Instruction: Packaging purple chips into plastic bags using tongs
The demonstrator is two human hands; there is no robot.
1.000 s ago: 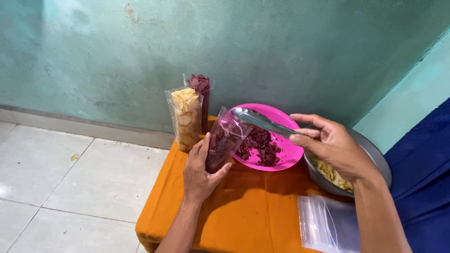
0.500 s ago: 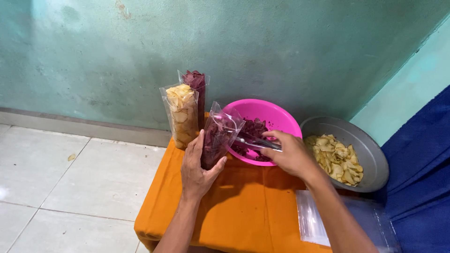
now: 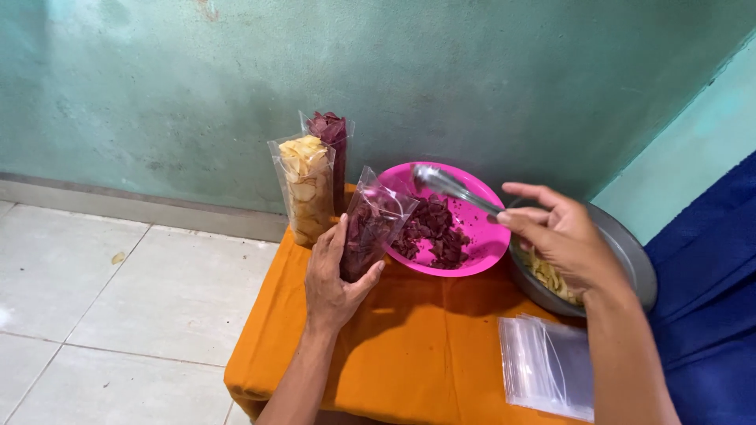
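My left hand [image 3: 335, 271] grips a clear plastic pouch [image 3: 372, 228] partly filled with dark purple chips, held upright at the near left rim of a pink bowl [image 3: 483, 252]. The bowl holds more purple chips [image 3: 431, 230]. My right hand [image 3: 557, 234] holds metal tongs [image 3: 450, 186] raised over the bowl, their tip near the pouch's open mouth. I cannot tell whether the tongs carry any chips.
Two filled pouches stand by the wall: one of pale yellow chips [image 3: 305, 189], one of purple chips [image 3: 334, 149]. A grey metal bowl [image 3: 630, 260] of yellow chips sits at right. Empty clear bags [image 3: 545, 366] lie on the orange-covered table [image 3: 409, 346]. Blue cloth [image 3: 709, 315] at right.
My right hand dipped the tongs into the pink bowl half a second ago and has now lifted them back up toward the pouch. The left hand kept the pouch steady.
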